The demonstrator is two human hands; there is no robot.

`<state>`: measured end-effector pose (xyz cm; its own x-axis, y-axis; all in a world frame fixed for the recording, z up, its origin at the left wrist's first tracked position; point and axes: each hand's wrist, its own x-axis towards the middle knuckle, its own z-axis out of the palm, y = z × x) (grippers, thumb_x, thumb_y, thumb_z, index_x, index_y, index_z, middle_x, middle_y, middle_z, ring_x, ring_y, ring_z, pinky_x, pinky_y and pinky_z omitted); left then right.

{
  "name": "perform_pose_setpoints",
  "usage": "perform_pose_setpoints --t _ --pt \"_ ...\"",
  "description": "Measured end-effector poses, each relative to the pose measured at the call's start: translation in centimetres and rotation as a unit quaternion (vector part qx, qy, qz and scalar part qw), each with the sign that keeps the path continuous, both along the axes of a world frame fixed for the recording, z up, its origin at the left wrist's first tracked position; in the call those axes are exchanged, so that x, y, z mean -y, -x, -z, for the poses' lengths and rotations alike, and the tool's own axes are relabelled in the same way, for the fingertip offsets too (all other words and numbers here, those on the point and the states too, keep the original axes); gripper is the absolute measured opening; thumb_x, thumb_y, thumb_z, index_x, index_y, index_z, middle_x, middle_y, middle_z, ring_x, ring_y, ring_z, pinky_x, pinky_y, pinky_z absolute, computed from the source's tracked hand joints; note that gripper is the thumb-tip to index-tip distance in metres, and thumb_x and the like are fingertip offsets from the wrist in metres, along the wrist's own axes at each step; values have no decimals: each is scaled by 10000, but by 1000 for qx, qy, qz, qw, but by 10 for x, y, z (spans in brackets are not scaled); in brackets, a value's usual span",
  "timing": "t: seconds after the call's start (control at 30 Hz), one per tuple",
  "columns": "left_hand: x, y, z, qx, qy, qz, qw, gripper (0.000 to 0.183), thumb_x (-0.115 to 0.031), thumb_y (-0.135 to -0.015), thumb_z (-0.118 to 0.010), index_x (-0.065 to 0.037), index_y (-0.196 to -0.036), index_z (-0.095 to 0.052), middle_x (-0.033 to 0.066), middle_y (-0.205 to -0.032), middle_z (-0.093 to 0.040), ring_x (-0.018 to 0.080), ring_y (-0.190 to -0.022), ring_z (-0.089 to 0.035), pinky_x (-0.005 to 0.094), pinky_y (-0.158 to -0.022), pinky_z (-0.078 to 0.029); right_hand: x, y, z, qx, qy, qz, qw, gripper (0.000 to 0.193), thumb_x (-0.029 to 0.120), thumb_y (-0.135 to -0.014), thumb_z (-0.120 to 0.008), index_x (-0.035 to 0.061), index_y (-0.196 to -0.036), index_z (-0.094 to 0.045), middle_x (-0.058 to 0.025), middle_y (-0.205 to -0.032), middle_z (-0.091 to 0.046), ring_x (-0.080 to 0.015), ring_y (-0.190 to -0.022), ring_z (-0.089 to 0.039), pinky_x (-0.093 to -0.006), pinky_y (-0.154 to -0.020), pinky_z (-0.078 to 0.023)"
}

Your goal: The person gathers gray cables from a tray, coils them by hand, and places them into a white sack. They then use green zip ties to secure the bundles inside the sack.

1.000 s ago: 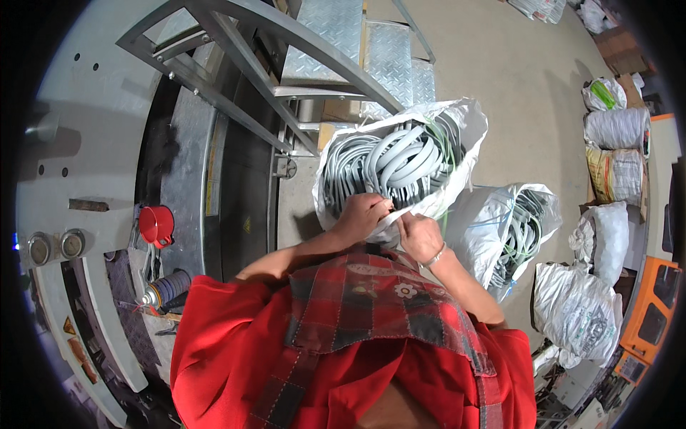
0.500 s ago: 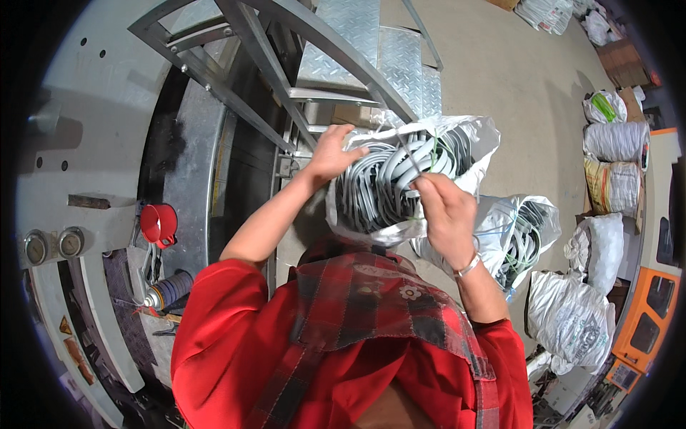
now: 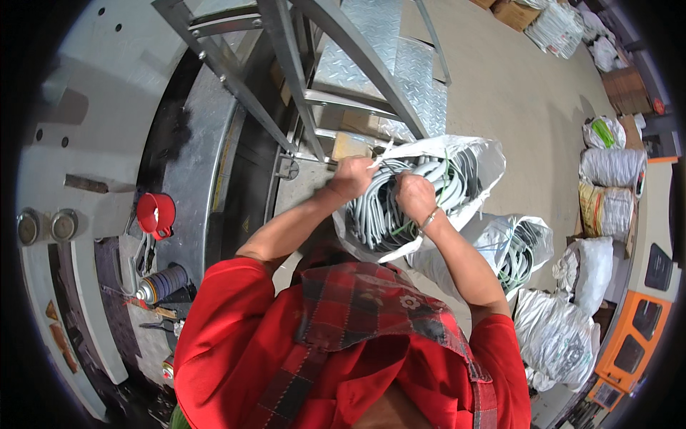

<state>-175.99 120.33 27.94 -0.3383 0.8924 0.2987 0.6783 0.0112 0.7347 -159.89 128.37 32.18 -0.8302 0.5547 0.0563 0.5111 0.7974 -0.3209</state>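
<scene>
A white woven sack [image 3: 489,161] stands before me with its mouth open, filled with coiled grey tubing or cable [image 3: 371,207]. My left hand [image 3: 351,176] is closed at the sack's far left rim, with white sack edge bunched at its fingertips. Over the middle of the coils, my right hand [image 3: 416,196] is curled into a fist; what it grips is hidden under the fingers. Thin green ties [image 3: 449,184] run across the coils. To the right, a second white sack [image 3: 471,239] lies tilted, holding similar grey coils with green strands.
A metal step frame [image 3: 286,79] with tread-plate steps [image 3: 411,79] rises beyond the sack. At left stand a grey machine and a red cup [image 3: 156,214] beside a spray can [image 3: 161,284]. More filled sacks [image 3: 557,336] and an orange machine [image 3: 634,336] line the right side.
My left hand has gone from open fingers over the coils to closed at the rim. My right hand has moved left and farther over the coils; the thin dark strip it held no longer shows.
</scene>
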Motion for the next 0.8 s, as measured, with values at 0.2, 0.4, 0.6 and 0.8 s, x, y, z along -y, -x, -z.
perform_pose_setpoints --t 0.2,0.4,0.6,0.8 --pt "5 -12 7 -15 -50 -46 998 87 -109 -739 -632 -22 -736 -627 174 -686 -584 348 -636 -583 408 -581 -464 -39 58 -39 2 -125 -27 992 67 77 -744 -521 28 -762 -562 -183 -687 -617 -320 -682 -635 -384 -596 -515" --pt "7 -14 9 -63 -25 -10 998 91 -113 -757 -601 -27 -756 -628 159 -736 -597 326 -720 -582 404 -663 -473 -60 120 9 281 122 -161 938 234 102 -721 -518 -62 -814 -655 -299 -896 -601 -380 -905 -605 -402 -796 -488" --pt "8 -21 8 -68 -79 -24 994 34 -56 -695 -567 -57 -710 -598 114 -712 -553 289 -738 -559 378 -718 -459 -76 138 45 235 132 -90 959 231 128 -711 -526 -60 -784 -640 -281 -848 -612 -395 -842 -612 -423 -735 -500" --pt "1 -11 16 -57 -43 5 997 65 -41 -693 -573 -41 -751 -603 116 -759 -552 301 -780 -543 390 -727 -449 -60 148 47 -46 69 -49 995 143 135 -738 -588 2 -694 -616 -233 -742 -604 -397 -725 -590 -454 -644 -468"
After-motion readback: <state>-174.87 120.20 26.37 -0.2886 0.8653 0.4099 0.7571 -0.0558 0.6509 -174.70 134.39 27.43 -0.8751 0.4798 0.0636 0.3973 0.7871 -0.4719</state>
